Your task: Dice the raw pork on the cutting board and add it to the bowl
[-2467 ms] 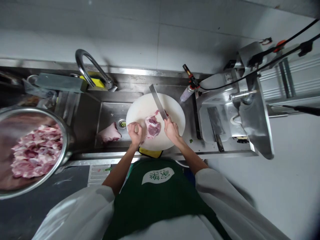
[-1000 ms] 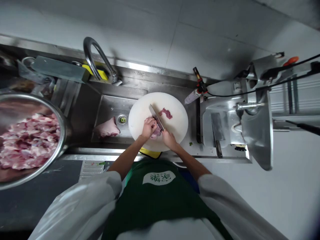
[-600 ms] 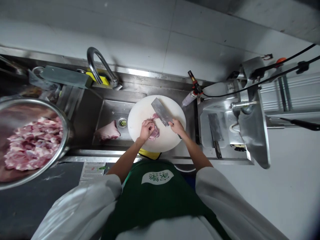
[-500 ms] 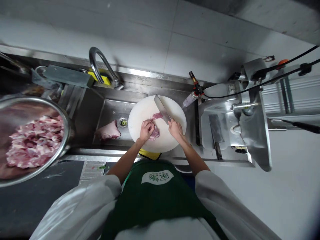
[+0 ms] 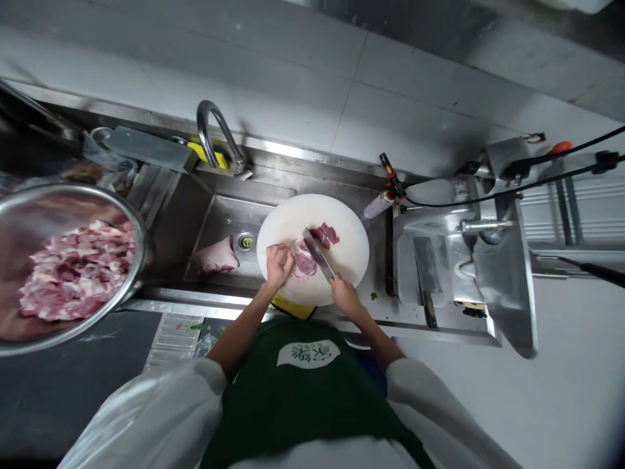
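half a second earlier the left hand (image 5: 279,265) had covered the meat piece (image 5: 305,263) and the cleaver (image 5: 320,256) had been on the far right beside a thin strip; now the hand was drawn to the meat's left edge, baring most of it, and the blade lay along its right side. the cut meat (image 5: 326,235) just beyond the blade looked bulkier than that strip. the right hand (image 5: 346,295) was closed around the cleaver's handle; the left was curled, and whether it pinched the meat could not be told. the meat piece was near the middle of the round white board (image 5: 344,264), with the blade between it and the cut meat. left of the board, a skin-on chunk (image 5: 216,256) lay in the sink (image 5: 229,208), and farther left stood a steel bowl (image 5: 141,240) of chopped meat. a torch (image 5: 383,200) was at the far right.
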